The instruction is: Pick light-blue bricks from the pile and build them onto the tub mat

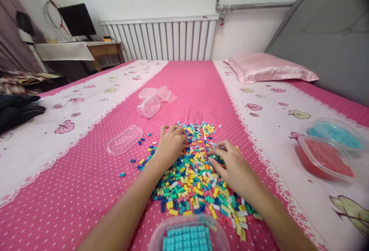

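Note:
A heap of small toy bricks (196,174) in blue, yellow, pink, green and white lies on the pink dotted bedspread (86,182). My left hand (170,145) rests on the heap's upper left edge with its fingers curled inward over bricks. My right hand (233,164) lies on the heap's right side, thumb and forefinger pinched together near a small brick; what they hold is too small to name. A clear container (188,237) filled with light blue bricks sits at the near edge, just below the heap.
Clear plastic lids and tubs (154,101) and an oval lid (124,140) lie beyond my left hand. Two tubs at right hold red bricks (324,158) and blue bricks (336,132). A pink pillow (268,68), a grey headboard and a radiator stand behind.

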`<state>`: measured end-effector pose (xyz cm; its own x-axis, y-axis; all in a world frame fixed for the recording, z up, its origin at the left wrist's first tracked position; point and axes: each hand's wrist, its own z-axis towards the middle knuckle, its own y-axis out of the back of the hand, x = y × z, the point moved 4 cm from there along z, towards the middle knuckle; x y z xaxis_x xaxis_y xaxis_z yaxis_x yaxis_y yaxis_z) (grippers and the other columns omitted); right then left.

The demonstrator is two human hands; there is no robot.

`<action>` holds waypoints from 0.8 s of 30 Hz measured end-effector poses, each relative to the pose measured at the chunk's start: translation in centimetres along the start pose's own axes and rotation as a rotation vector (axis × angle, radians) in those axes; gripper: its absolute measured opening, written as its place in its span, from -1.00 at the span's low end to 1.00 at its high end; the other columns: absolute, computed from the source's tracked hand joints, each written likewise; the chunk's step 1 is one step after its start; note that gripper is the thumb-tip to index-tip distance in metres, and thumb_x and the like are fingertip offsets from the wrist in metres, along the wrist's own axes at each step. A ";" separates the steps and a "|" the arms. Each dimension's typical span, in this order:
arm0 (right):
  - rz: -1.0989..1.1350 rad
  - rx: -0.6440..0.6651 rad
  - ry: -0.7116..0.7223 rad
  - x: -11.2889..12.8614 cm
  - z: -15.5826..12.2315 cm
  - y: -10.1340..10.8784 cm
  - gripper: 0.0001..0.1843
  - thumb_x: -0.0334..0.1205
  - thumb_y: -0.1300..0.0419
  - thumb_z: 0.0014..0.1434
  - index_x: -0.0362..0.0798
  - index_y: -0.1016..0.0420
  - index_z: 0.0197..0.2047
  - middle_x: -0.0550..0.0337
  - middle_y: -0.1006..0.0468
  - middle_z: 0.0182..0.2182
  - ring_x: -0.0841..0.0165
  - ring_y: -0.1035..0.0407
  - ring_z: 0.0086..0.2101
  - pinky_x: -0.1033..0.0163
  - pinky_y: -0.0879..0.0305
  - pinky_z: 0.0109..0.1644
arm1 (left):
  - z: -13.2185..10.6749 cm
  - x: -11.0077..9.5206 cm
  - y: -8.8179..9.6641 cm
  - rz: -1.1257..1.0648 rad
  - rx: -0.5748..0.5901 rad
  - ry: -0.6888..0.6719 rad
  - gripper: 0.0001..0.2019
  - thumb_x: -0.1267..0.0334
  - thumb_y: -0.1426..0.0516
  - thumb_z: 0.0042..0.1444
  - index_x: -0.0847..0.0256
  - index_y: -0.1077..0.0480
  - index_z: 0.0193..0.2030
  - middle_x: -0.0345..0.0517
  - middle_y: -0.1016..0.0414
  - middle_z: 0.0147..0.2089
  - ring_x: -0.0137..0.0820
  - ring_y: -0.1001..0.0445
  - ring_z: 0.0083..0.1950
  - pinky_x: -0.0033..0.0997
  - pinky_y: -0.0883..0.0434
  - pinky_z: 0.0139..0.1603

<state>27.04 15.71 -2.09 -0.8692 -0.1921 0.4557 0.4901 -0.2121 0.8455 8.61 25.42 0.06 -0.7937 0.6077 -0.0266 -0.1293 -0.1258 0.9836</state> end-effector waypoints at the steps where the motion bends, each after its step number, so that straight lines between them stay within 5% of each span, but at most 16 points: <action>1: -0.003 -0.005 0.004 -0.1 0.0 -0.1 -0.72 -0.18 -0.11 0.41 0.00 -0.65 -0.04 -0.07 -0.48 0.01 0.03 -0.43 0.06 -0.15 -0.41 0.17 | 0.0 0.1 -0.2 0.010 0.002 0.004 -0.81 0.15 -0.26 0.33 0.23 -0.54 -0.07 -0.03 -0.55 0.15 -0.16 -0.44 0.29 0.18 -0.29 0.42; 8: -0.008 -0.006 0.015 -0.2 0.0 -0.2 -0.66 -0.16 -0.14 0.41 0.03 -0.57 0.18 -0.03 -0.56 0.02 0.01 -0.41 0.05 -0.18 -0.39 0.17 | -0.2 0.5 -0.6 -0.025 -0.042 0.042 -0.78 0.17 -0.24 0.35 0.23 -0.52 0.03 -0.01 -0.52 0.19 -0.17 -0.46 0.27 0.13 -0.38 0.37; 11: 0.007 0.002 0.028 -0.1 0.1 0.0 -0.70 -0.19 -0.15 0.41 0.02 -0.59 0.12 0.01 -0.60 -0.03 0.03 -0.40 0.01 -0.18 -0.39 0.14 | -0.5 0.3 0.3 -0.116 -0.099 0.074 -0.93 0.30 -0.22 0.34 0.23 -0.54 -0.12 -0.03 -0.57 0.12 -0.14 -0.45 0.26 0.23 -0.26 0.41; 14: 0.024 -0.005 0.037 0.0 0.1 0.1 -0.78 -0.23 -0.17 0.40 0.00 -0.62 0.00 0.03 -0.61 -0.09 0.04 -0.39 -0.03 -0.17 -0.39 0.10 | -0.9 0.2 1.5 -0.255 -0.168 0.103 -0.86 0.40 -0.15 0.37 0.18 -0.54 -0.14 -0.05 -0.64 -0.02 -0.14 -0.51 0.14 0.27 -0.20 0.38; 18: 0.049 -0.065 0.024 0.1 0.2 0.6 -0.83 -0.21 -0.22 0.36 -0.05 -0.63 -0.09 -0.05 -0.57 -0.04 -0.02 -0.36 0.00 -0.23 -0.37 0.11 | -1.2 -0.3 2.3 -0.490 -0.176 0.047 -0.96 0.35 -0.28 0.29 0.14 -0.54 -0.15 -0.17 -0.68 -0.17 -0.29 -0.61 -0.10 -0.03 -0.38 0.23; 21: 0.086 -0.148 0.020 0.7 0.2 1.3 -0.74 -0.12 -0.19 0.40 -0.05 -0.63 0.00 -0.12 -0.50 0.13 -0.06 -0.31 0.09 -0.29 -0.32 0.19 | -1.3 -1.0 2.5 -0.636 -0.170 -0.030 -0.79 0.37 -0.39 0.15 0.15 -0.52 -0.11 -0.21 -0.69 -0.19 -0.36 -0.64 -0.15 -0.26 -0.46 0.07; 24: 0.153 -0.193 0.071 2.0 0.2 2.0 -0.73 -0.13 -0.17 0.43 0.03 -0.62 0.08 -0.01 -0.57 0.09 0.04 -0.36 0.08 -0.19 -0.35 0.19 | -1.6 -1.6 2.8 -0.701 -0.189 -0.079 -0.72 0.35 -0.42 0.12 0.15 -0.49 -0.08 -0.22 -0.70 -0.21 -0.34 -0.65 -0.14 -0.19 -0.42 0.11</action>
<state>26.28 15.13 0.52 -0.7803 -0.3013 0.5481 0.6252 -0.3530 0.6961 8.55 22.87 2.57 -0.4425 0.6488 -0.6191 -0.6976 0.1847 0.6922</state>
